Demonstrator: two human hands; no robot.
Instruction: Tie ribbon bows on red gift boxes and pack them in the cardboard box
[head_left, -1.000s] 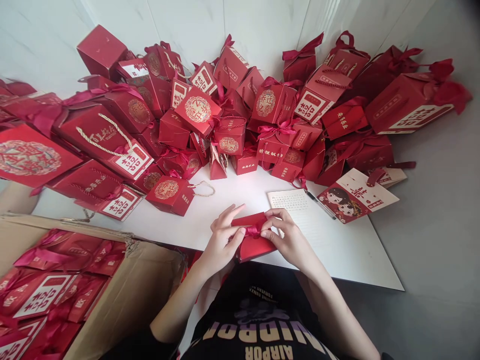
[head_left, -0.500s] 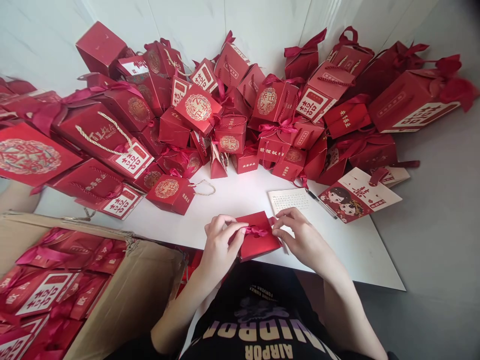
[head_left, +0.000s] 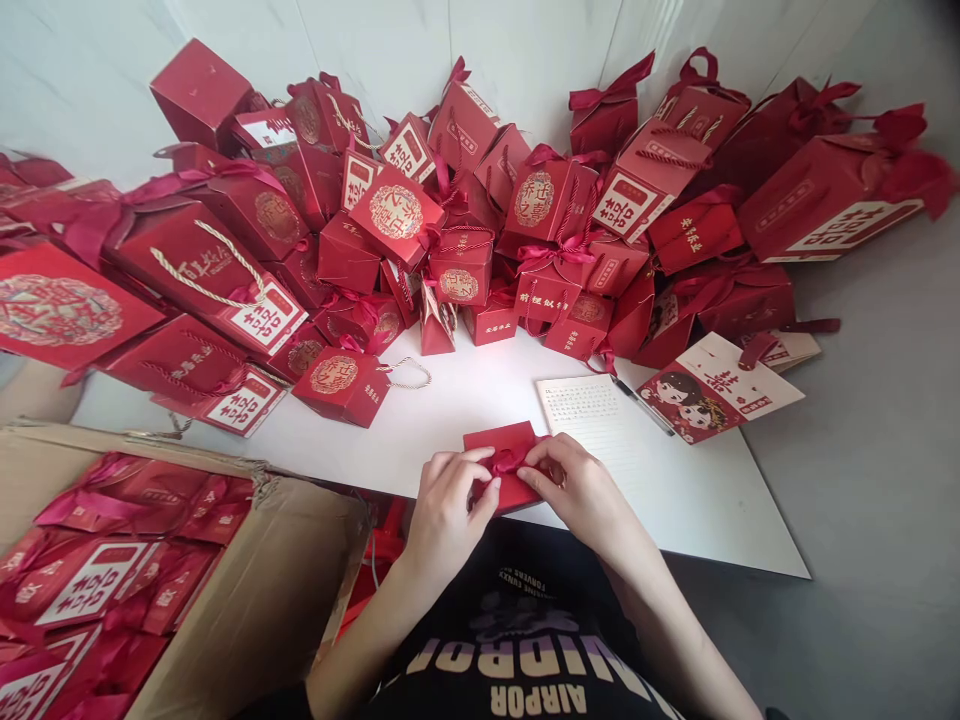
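A small red gift box (head_left: pixel 501 436) sits at the front edge of the white table, right before my body. Across its top runs a crimson ribbon (head_left: pixel 510 459), looped at the middle. My left hand (head_left: pixel 452 497) pinches the ribbon from the left, thumb and forefinger nearly together. From the other side my right hand (head_left: pixel 571 484) grips the ribbon's right part between thumb and fingers. Both hands cover much of the box's sides. To the right of the box lies a lined notepad (head_left: pixel 581 405) with handwriting on its upper part.
Many red gift boxes (head_left: pixel 397 215) are piled along the wall. A pen (head_left: pixel 643 405) and a printed card bag (head_left: pixel 694 400) lie at the right. An open cardboard carton (head_left: pixel 247 580) of red boxes stands at the lower left. One box (head_left: pixel 341 385) with a cord handle sits nearby.
My right hand has moved left, in toward the middle of the ribbon. The ribbon's bow shape has become a larger loop between my fingers. The box has shifted slightly left.
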